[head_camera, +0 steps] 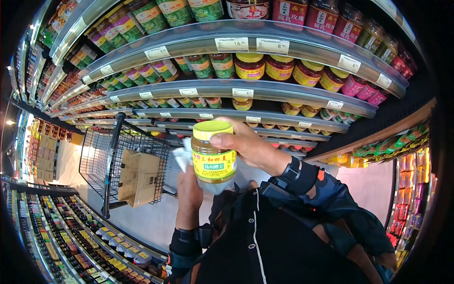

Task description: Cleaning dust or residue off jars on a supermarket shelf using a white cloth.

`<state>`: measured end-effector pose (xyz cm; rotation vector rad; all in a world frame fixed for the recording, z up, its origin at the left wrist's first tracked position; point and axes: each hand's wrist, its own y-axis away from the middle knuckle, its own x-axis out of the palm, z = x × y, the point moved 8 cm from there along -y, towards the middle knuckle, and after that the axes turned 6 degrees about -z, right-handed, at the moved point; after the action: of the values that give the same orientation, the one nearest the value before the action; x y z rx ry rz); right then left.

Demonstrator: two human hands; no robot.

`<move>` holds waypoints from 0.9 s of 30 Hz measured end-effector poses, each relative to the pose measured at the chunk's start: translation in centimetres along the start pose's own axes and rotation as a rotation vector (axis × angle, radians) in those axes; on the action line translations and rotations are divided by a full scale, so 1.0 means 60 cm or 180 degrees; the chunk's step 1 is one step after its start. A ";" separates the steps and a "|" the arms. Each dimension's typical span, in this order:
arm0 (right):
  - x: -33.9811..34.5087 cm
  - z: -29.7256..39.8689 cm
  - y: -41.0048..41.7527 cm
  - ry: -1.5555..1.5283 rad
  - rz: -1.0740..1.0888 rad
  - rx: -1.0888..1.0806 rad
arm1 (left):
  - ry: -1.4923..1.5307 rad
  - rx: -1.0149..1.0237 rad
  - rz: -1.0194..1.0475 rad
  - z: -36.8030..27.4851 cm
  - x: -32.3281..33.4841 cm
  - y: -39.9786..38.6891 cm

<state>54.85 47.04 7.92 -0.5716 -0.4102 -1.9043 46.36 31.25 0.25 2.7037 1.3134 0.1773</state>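
Observation:
My right hand (244,142) grips a glass jar (214,163) around its upper part, thumb near the rim of the yellow-green screw lid. The jar is upright, with a yellow label bearing writing. Behind and below it, my left hand (190,186) is closed on a white cloth or tissue (182,156). Most of the left fingers are hidden by the jar, and I cannot tell whether they touch it. More of the white material shows under the jar's base.
Tiered shelves (244,39) with jars and price tags rise ahead. At left stands a black wire shopping cart (94,156) with an open cardboard box (138,177). Bottle shelves (81,238) line the lower left; packaged goods (404,198) hang or stand at right.

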 end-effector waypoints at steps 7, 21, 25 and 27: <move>-0.004 -0.014 0.003 -0.0032 0.0031 0.0071 | 0.1054 -0.0061 -0.0812 -0.034 -0.063 -0.028; -0.015 -0.020 0.000 -0.0010 -0.0054 0.0009 | -0.0130 0.0607 -0.0096 -0.091 0.047 0.035; -0.013 -0.010 0.004 0.0000 -0.0099 -0.0051 | 0.0039 0.0380 -0.0218 -0.052 0.035 0.032; -0.016 -0.006 0.004 0.0019 -0.0079 -0.0081 | -0.0157 0.0458 -0.0013 -0.070 0.046 0.037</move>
<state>55.32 47.48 7.05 -0.5799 -0.3912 -1.9369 49.10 32.32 4.90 2.8029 1.3674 0.0160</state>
